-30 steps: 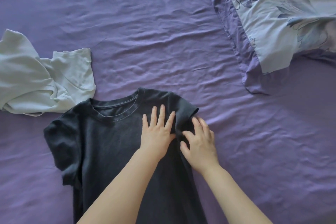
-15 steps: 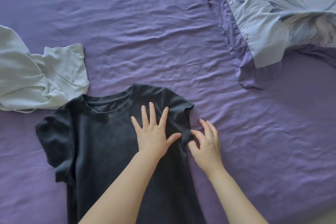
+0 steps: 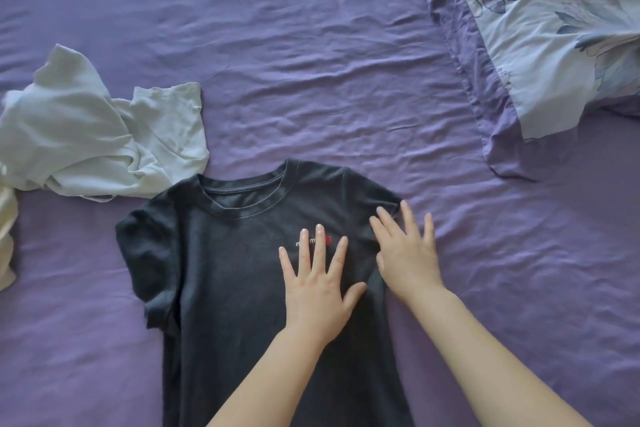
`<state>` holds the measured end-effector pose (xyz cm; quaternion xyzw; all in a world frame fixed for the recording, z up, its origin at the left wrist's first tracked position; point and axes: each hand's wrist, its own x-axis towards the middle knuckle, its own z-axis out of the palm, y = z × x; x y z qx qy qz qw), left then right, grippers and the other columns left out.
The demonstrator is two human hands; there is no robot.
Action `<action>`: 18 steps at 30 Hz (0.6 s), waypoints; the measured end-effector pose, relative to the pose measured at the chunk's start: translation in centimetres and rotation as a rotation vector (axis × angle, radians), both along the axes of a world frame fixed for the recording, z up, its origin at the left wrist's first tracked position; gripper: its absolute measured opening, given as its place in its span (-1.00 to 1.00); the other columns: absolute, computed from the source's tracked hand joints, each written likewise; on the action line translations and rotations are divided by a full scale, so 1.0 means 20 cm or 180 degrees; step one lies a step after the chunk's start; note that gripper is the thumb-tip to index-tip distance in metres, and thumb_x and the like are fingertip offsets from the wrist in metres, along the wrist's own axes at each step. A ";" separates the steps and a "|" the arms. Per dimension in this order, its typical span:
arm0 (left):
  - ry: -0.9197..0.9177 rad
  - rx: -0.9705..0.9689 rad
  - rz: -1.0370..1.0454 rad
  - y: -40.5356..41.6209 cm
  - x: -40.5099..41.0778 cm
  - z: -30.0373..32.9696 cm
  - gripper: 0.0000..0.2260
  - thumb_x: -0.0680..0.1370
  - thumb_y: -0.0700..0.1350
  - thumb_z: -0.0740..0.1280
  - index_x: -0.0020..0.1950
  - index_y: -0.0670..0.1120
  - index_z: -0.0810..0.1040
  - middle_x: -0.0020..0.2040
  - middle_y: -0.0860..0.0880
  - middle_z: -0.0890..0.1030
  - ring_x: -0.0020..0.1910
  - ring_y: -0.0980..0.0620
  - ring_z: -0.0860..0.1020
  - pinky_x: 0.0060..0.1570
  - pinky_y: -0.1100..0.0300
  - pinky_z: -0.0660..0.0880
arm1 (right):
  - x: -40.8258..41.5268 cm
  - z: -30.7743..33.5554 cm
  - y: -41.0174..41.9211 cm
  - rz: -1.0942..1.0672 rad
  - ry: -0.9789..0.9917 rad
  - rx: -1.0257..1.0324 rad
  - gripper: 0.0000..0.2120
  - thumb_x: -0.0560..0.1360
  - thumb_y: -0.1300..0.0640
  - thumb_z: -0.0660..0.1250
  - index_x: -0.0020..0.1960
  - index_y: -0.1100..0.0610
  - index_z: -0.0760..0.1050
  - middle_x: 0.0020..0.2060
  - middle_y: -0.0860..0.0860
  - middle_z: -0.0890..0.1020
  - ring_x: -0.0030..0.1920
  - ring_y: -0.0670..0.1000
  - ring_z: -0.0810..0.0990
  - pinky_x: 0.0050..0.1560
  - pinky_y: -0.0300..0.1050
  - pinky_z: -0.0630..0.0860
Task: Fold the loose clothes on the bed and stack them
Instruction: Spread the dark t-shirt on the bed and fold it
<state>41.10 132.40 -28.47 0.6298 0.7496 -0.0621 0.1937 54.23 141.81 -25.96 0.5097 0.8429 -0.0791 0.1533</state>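
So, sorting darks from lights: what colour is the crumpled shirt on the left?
Pale mint green, the crumpled shirt, shown in the head view.

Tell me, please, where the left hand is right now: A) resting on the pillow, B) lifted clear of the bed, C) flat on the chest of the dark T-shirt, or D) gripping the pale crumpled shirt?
C: the left hand lies with fingers spread flat on the chest of the dark T-shirt, just below its small printed logo.

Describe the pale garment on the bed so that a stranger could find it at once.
On the purple bed sheet, look left of the dark T-shirt spread flat under both hands. The pale green garment lies there, crumpled and unfolded, its edge meeting the dark shirt's shoulder.
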 end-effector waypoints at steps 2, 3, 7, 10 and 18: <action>0.0072 -0.0085 0.0039 -0.04 -0.08 0.01 -0.37 0.49 0.37 -0.24 0.52 0.18 -0.17 0.55 -0.06 -0.22 0.50 -0.15 -0.32 0.38 -0.26 -0.35 | -0.07 0.05 -0.01 0.0034 -0.0074 0.0157 -0.46 0.37 0.16 0.37 0.35 0.12 0.40 0.39 0.07 0.39 0.48 0.21 0.16 0.39 0.35 0.08; 0.0116 -0.0110 0.0075 -0.06 -0.13 0.02 -0.38 0.49 0.35 -0.25 0.52 0.19 -0.17 0.56 -0.05 -0.18 0.51 -0.15 -0.28 0.39 -0.26 -0.34 | -0.13 0.07 -0.03 0.0097 0.0097 0.0123 -0.46 0.31 0.18 0.43 0.29 0.14 0.46 0.33 0.10 0.47 0.44 0.22 0.27 0.36 0.34 0.20; 0.0289 -0.0189 0.0289 -0.14 -0.35 0.07 -0.46 0.58 0.26 -0.09 0.54 0.16 -0.04 0.57 -0.05 -0.06 0.53 -0.17 -0.18 0.40 -0.27 -0.27 | -0.39 0.07 -0.17 0.0809 0.0687 -0.0285 -0.47 0.44 0.13 0.35 0.39 0.09 0.36 0.41 0.12 0.37 0.46 0.18 0.21 0.40 0.22 0.20; 0.0487 -0.0210 0.0847 -0.23 -0.57 0.12 -0.49 0.61 0.15 0.06 0.54 0.12 0.04 0.57 -0.10 -0.05 0.53 -0.16 -0.18 0.42 -0.24 -0.24 | -0.55 0.05 -0.27 0.1206 0.0624 -0.0515 -0.49 0.48 0.06 0.31 0.41 0.09 0.34 0.43 0.12 0.33 0.47 0.19 0.19 0.42 0.21 0.17; -0.0636 0.0387 0.3258 -0.44 -0.97 0.19 -0.38 0.59 0.03 0.22 0.55 -0.10 0.00 0.52 -0.16 0.13 0.46 -0.12 0.15 0.41 0.05 0.15 | -0.97 -0.04 -0.46 0.1843 0.0663 -0.0879 -0.42 0.56 -0.13 0.11 0.51 -0.05 0.01 0.54 0.05 -0.01 0.52 0.14 -0.14 0.46 0.22 -0.10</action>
